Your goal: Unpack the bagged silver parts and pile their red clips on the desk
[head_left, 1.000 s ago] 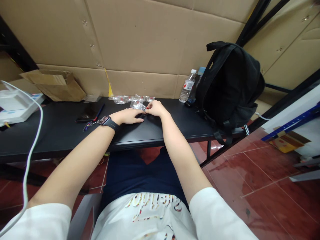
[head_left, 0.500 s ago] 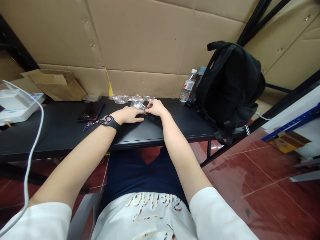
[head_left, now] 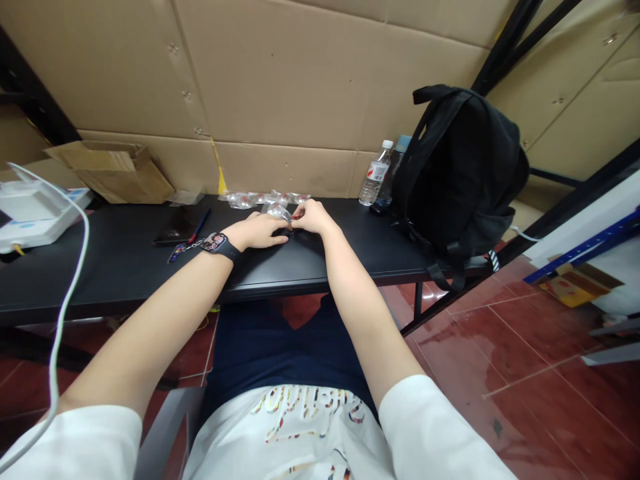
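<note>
Both my hands rest together on the black table point(head_left: 125, 267), working on one small clear plastic bag point(head_left: 278, 213) with a red piece inside. My left hand point(head_left: 260, 233), a dark watch on its wrist, lies flat against the near side of that bag. My right hand point(head_left: 311, 217) pinches the bag's right edge with its fingertips. Just behind them, a row of several similar small clear bags with red bits point(head_left: 260, 198) lies along the back of the table.
A black backpack point(head_left: 460, 173) stands at the table's right end with two water bottles point(head_left: 376, 173) beside it. A phone and pen point(head_left: 181, 228) lie to the left, then a cardboard box point(head_left: 115, 172) and a white device point(head_left: 30, 213) with a cable. Cardboard wall behind.
Almost nothing differs; my hands stay together at the small bag, with only a slight shift of the fingers.
</note>
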`<state>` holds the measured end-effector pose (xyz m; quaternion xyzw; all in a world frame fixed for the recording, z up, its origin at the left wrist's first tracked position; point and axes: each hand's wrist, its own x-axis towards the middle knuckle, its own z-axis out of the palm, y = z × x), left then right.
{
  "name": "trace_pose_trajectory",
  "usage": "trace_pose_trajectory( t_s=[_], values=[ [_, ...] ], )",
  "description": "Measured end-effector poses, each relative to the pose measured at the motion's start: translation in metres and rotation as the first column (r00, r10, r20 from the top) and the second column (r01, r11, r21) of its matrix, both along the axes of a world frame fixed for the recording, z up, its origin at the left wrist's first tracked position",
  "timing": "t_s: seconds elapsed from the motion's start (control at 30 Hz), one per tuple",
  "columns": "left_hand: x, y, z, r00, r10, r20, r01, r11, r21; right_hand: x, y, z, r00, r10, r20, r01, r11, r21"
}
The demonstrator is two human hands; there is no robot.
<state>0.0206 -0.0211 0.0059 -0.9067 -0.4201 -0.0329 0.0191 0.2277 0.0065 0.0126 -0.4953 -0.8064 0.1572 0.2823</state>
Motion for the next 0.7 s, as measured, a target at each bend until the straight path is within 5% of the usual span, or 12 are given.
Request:
trace_pose_trajectory(
  t_s=[0.7],
  values=[
    [-0.0014, 0.003, -0.0015, 0.999, -0.017, 0.048, 0.017, 1.0, 0.012, -0.0042, 0.0014, -0.0026, 0.996, -0.043, 0.081, 0.034, 0.993, 0.112]
  ],
)
